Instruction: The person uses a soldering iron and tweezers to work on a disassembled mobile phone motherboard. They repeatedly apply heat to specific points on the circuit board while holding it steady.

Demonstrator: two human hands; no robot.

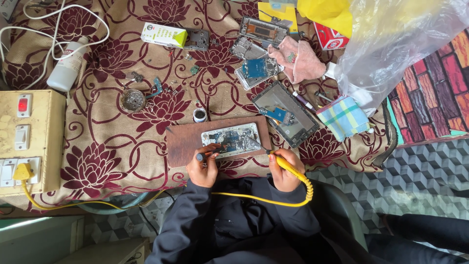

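An opened phone (230,139) with its circuit board exposed lies on a brown board (183,144) near the table's front edge. My left hand (202,168) grips a thin dark-handled tool (211,153) whose tip touches the phone's lower left part. My right hand (285,171) is closed around a yellow soldering iron (288,165). Its metal tip points up-left onto the phone's right side. A coiled yellow cord (273,200) runs from the iron across my lap.
More phone parts lie behind: a dark frame (288,115), a blue-board shell (256,72), two other shells (264,30). Also a small pot (200,115), round tin (132,99), white bottle (68,66), green-white box (163,35), pink cloth (300,59), plastic bag (395,44), switchboard (27,142).
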